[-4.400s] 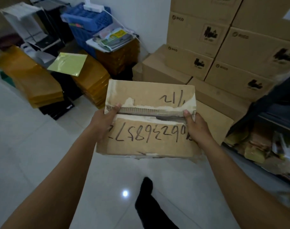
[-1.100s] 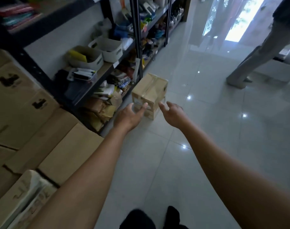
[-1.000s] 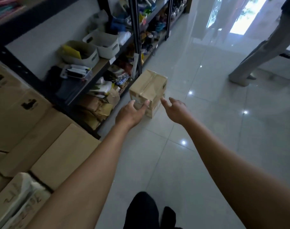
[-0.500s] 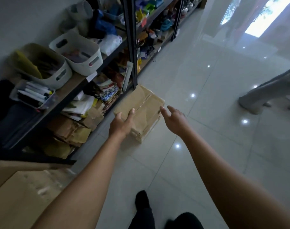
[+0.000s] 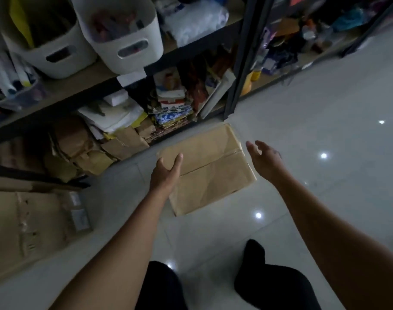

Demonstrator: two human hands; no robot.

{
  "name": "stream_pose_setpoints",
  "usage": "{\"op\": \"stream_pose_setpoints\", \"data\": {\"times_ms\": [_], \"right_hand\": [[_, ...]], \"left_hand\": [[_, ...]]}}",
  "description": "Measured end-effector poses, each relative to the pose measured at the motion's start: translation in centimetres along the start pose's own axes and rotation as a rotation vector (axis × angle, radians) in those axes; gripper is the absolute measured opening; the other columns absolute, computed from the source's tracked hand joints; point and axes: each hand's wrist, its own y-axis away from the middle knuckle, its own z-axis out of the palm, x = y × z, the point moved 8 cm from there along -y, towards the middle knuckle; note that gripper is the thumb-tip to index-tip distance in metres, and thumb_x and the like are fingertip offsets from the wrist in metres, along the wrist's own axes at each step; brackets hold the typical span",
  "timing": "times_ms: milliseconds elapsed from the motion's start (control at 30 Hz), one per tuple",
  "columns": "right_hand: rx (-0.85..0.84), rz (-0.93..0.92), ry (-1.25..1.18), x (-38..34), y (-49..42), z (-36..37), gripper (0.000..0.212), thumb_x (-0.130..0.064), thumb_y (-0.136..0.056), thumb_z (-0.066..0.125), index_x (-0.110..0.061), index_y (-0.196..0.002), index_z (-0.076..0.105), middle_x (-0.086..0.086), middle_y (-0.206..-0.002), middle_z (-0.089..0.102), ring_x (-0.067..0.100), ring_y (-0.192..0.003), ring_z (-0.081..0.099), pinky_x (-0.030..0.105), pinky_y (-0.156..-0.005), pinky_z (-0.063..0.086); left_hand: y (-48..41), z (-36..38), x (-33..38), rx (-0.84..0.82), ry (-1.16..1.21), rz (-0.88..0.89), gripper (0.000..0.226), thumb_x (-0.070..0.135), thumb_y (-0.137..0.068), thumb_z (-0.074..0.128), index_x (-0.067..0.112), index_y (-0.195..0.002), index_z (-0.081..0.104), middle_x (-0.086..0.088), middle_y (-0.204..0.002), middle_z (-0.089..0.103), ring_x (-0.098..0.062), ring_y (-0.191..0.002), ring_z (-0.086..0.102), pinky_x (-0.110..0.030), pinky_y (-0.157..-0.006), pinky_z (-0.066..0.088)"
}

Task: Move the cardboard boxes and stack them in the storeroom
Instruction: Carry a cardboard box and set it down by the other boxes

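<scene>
A dark metal shelving rack [image 5: 235, 74] ran along the far left of the scene. On its upper shelf stood two white plastic bins with slotted handles [image 5: 126, 41], and to their left a clear tub of marker pens [image 5: 12, 83]. On the lowest level, crumpled brown paper bags [image 5: 90, 146], a heap of white sheets [image 5: 115, 115] and a stack of patterned packets [image 5: 171, 108] were crammed right out to the shelf's front. A large flattened sheet of cardboard [image 5: 28, 222] lay on the near left. The glossy pale tiled floor [image 5: 325, 198] threw back spots of light, and the person's dark-clothed legs [image 5: 258, 265] showed at the near edge. A white tag [image 5: 131, 78] hung on the shelf edge, and two small stickers [image 5: 78, 211] sat on the flattened cardboard. All of them were too blurred to read. The brown cardboard box [image 5: 213, 171], taped along its middle seam, sat on the floor just in front of the rack's bottom shelf. The left hand [image 5: 165, 175] gripped the box's left corner, with the thumb laid on the top face and the other fingers going down the side. The right hand [image 5: 266, 159] hung just beside the box's right edge, apart from it. Its fingers were spread and lightly curved, and it held nothing.
</scene>
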Motion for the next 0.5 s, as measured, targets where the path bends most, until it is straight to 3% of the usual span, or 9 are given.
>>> {"op": "stream_pose_setpoints", "data": {"times_ms": [200, 267, 367, 500], "right_hand": [[-0.124, -0.014, 0.008, 4.0, -10.0, 6.8, 0.064, -0.052, -0.097, 0.037, -0.013, -0.148, 0.032, 0.017, -0.147, 0.041, 0.033, -0.134, 0.039, 0.037, -0.108, 0.032], [-0.157, 0.000, -0.066, 5.3, -12.1, 9.2, 0.068, -0.057, -0.092, 0.043, -0.019, -0.147, 0.032, 0.019, -0.141, 0.047, 0.036, -0.126, 0.047, 0.039, -0.102, 0.039], [-0.158, 0.064, -0.245, 8.0, -13.7, 11.4, 0.081, -0.066, -0.078, 0.052, -0.026, -0.146, 0.033, 0.012, -0.131, 0.050, 0.030, -0.111, 0.052, 0.039, -0.090, 0.045], [-0.123, -0.017, -0.185, 9.5, -14.8, 12.1, 0.051, -0.055, -0.093, 0.046, -0.022, -0.132, 0.045, 0.006, -0.118, 0.053, 0.024, -0.095, 0.050, 0.032, -0.078, 0.038]], "left_hand": [[-5.7, 4.3, -6.7, 0.183, 0.119, -0.193, 0.099, 0.067, -0.086, 0.048, 0.013, -0.156, 0.002, -0.012, -0.160, 0.020, -0.032, -0.142, 0.029, -0.038, -0.108, 0.032], [-7.2, 5.3, -9.7, 0.225, 0.185, -0.237, 0.101, 0.072, -0.081, 0.051, 0.015, -0.155, 0.013, -0.013, -0.156, 0.030, -0.033, -0.138, 0.037, -0.040, -0.106, 0.036], [-9.0, 7.1, -12.8, 0.209, 0.291, -0.217, 0.090, 0.082, -0.070, 0.054, 0.022, -0.137, 0.050, -0.006, -0.133, 0.057, -0.030, -0.118, 0.056, -0.041, -0.097, 0.048], [-9.6, 7.5, -13.1, 0.269, 0.378, -0.126, 0.061, 0.071, -0.079, 0.058, 0.027, -0.122, 0.062, 0.000, -0.118, 0.065, -0.025, -0.109, 0.060, -0.032, -0.089, 0.048]]}}
